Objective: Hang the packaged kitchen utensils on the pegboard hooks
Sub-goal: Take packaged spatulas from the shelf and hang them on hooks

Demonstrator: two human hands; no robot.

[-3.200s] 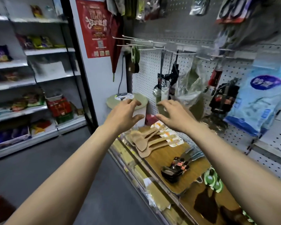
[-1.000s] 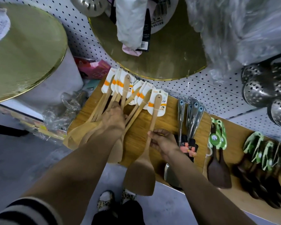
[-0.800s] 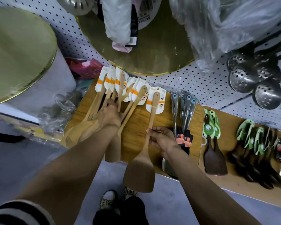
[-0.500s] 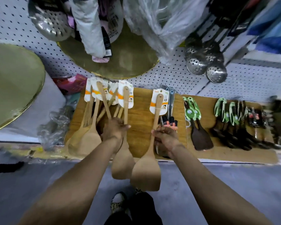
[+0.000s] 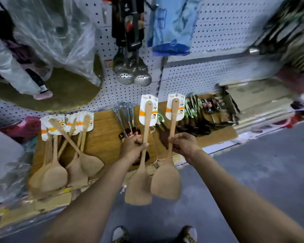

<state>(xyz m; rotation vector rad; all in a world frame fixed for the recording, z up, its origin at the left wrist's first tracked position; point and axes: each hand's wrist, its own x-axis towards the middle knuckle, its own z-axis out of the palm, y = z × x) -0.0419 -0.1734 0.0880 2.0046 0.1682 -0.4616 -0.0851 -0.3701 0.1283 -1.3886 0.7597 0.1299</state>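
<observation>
My left hand (image 5: 132,146) grips the handle of a wooden spatula (image 5: 138,185) with a white and orange card tag at its top. My right hand (image 5: 182,143) grips a second wooden spatula (image 5: 165,181) with the same kind of tag. Both spatulas are lifted off the shelf, blades down, side by side over the aisle floor. Several more tagged wooden spatulas (image 5: 60,155) lie on the wooden shelf board (image 5: 104,137) to the left. The white pegboard (image 5: 218,32) rises behind the shelf.
Steel slotted ladles (image 5: 132,72) hang from the pegboard above the shelf, beside a blue packet (image 5: 170,28) and clear plastic bags (image 5: 51,32). Steel-handled utensils (image 5: 125,118) and dark green-tagged utensils (image 5: 193,120) lie on the shelf. My shoes (image 5: 119,235) stand on the grey floor.
Both hands have lifted their spatulas off the shelf and moved right, closer together. The view has swung right, and the remaining spatula pile now lies to the left.
</observation>
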